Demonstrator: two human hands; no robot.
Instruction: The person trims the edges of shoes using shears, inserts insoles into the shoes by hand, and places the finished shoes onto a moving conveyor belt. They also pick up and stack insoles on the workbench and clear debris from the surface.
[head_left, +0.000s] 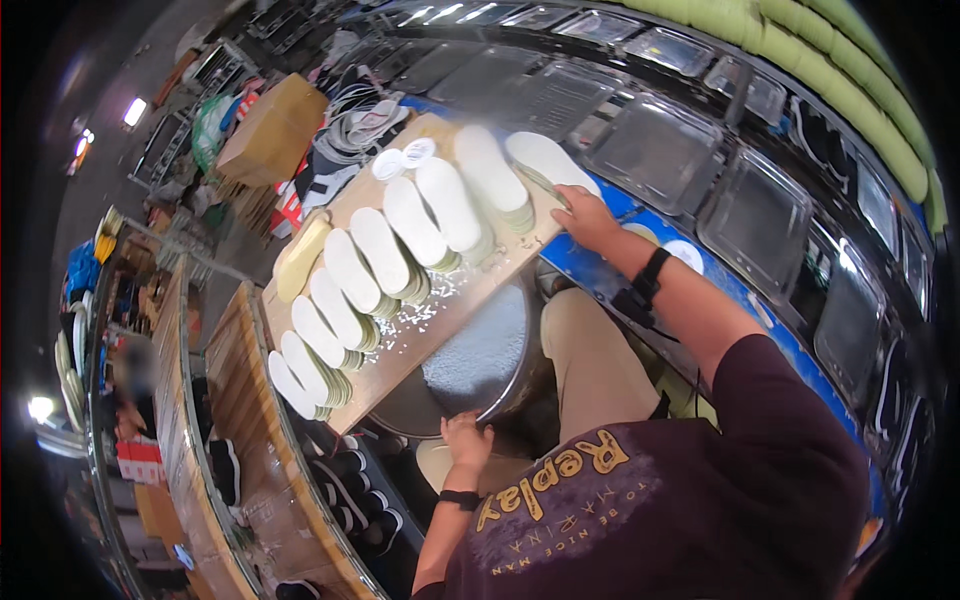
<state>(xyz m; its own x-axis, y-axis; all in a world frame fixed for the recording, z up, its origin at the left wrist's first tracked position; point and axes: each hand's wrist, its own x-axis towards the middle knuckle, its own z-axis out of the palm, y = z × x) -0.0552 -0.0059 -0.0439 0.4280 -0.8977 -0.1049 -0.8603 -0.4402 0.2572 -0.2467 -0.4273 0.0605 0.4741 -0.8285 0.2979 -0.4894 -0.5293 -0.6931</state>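
Note:
My right hand (588, 218) grips the near end of a white insole stack (552, 160) at the board's right end; the stack's far side is hidden. My left hand (467, 440) is at the near rim of a round metal basin (527, 340), thumb apart from the loosely bent fingers, with nothing visible in it. White bits (475, 350) lie inside the basin. Several paired stacks of white insoles (448, 205) run in a slanting row along a wooden board (450, 305). A yellowish insole (302, 258) lies behind the row's left part.
Small white bits (408, 318) litter the board's near edge. White round pieces (404, 158) and a heap of cords (355, 125) are behind it. Clear trays (655, 150) line the conveyor at right. A cardboard box (272, 130) stands back left; wooden-edged racks (270, 400) hold shoes at left.

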